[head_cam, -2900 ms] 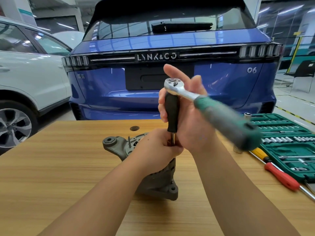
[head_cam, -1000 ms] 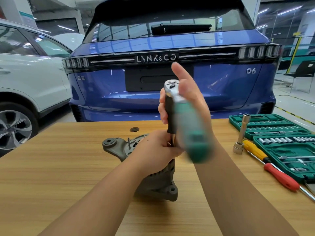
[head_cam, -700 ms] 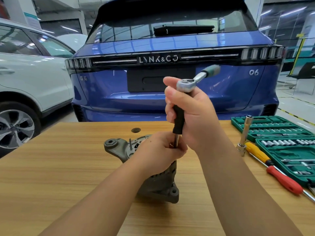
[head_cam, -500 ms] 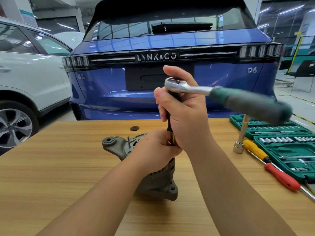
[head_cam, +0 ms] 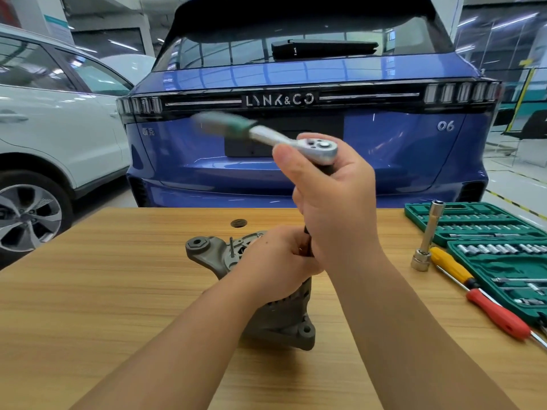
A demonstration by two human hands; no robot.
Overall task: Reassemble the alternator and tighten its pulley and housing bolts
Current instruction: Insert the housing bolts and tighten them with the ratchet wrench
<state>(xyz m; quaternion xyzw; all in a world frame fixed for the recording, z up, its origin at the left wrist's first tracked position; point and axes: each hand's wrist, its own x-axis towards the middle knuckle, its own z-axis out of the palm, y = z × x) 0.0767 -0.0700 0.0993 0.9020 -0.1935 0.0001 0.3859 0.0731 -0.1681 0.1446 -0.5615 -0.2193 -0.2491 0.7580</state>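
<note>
The ratchet [head_cam: 318, 147] handle has swung from right to left, both hands' fingers clamped, right hand [head_cam: 334, 208] on its extension, left hand [head_cam: 275, 261] on the alternator [head_cam: 284, 327], so tightening continues.

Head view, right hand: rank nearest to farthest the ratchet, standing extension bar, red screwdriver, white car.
From the right hand:
1. Ratchet: its head sits at the top of the hand's grip, handle swinging left.
2. Extension bar: upright on the table, to the right.
3. Red screwdriver: lying farther right, near the table edge.
4. White car: far left, beyond the table.
</note>
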